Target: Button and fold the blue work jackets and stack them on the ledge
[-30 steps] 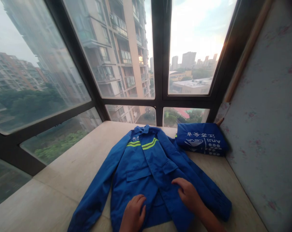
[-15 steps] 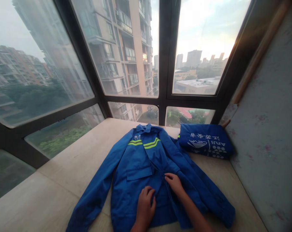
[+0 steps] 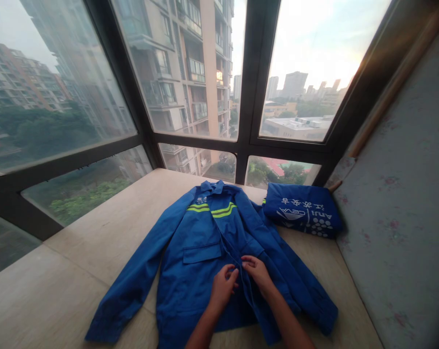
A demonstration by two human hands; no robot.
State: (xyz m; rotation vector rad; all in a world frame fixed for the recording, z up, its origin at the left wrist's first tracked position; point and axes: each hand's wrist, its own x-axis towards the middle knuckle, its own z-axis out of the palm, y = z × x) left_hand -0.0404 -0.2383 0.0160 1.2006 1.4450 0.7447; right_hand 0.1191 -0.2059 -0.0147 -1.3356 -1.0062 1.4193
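A blue work jacket [image 3: 193,286] with yellow-green stripes across its chest lies spread on the pale ledge, collar away from me and sleeves out to both sides. Its front is partly parted in the lower half. Over the lower middle, my left hand [image 3: 223,287] is beside the front opening, fingers curved and slightly apart, with nothing visible in them. My right hand [image 3: 257,272] pinches the jacket's right front edge, its fingertips facing those of the left. Whatever small part of the edge sits between the fingertips is hidden.
A folded blue garment [image 3: 302,211] with white printing lies at the back right, against the patterned wall [image 3: 394,218]. Dark window frames [image 3: 253,97] border the pale ledge [image 3: 77,261] at the back and left. Buildings and trees show through the glass.
My left hand has moved up and right, close to my right hand at the front opening. The view has shifted a little, so the jacket appears farther left.
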